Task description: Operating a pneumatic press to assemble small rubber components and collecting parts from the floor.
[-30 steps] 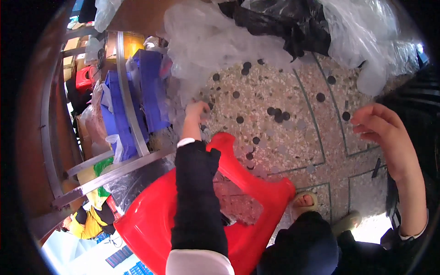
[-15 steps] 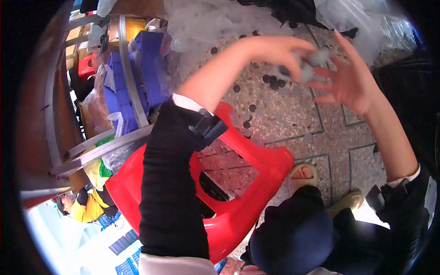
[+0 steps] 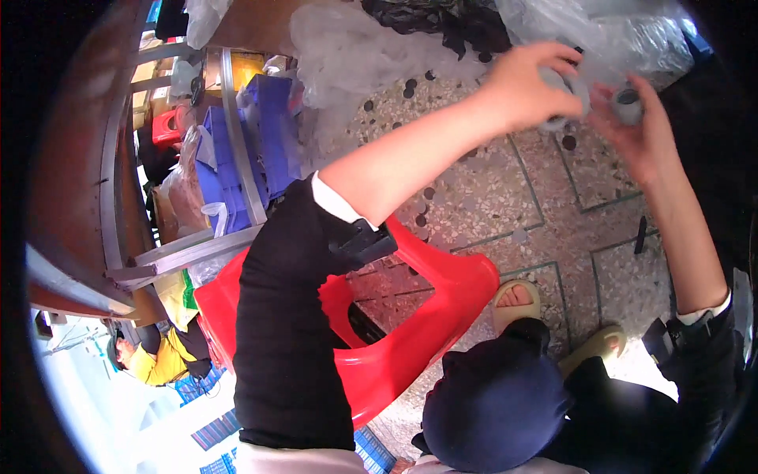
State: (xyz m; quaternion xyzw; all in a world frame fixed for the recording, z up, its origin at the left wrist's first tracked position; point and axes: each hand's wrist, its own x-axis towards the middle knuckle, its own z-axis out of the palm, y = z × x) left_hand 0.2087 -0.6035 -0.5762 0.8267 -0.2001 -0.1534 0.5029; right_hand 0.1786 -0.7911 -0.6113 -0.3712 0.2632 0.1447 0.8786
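My left hand (image 3: 530,88) is curled around small round grey pieces (image 3: 562,88), blurred by motion, above the speckled floor. Close beside it on the right, my right hand (image 3: 643,141) grips a grey ring-shaped piece (image 3: 627,105) with a dark middle, between thumb and fingers. The two hands are a short gap apart. A dark disc (image 3: 569,143) lies on the floor below them. More dark and grey discs are scattered to the left, among them a dark disc (image 3: 429,193). What kind of pieces these are, I cannot make out.
A red plastic stool (image 3: 462,276) stands beneath my left arm. Clear plastic bags (image 3: 339,59) and a black bag (image 3: 442,20) lie at the far side. Blue boxes (image 3: 272,134) sit behind a metal frame (image 3: 245,150) on the left. A person in yellow (image 3: 162,359) is at lower left.
Both hands have moved right, the left one also farther away. The grey pieces have moved with them, and the right hand's spread fingers have closed round a grey ring-shaped piece.
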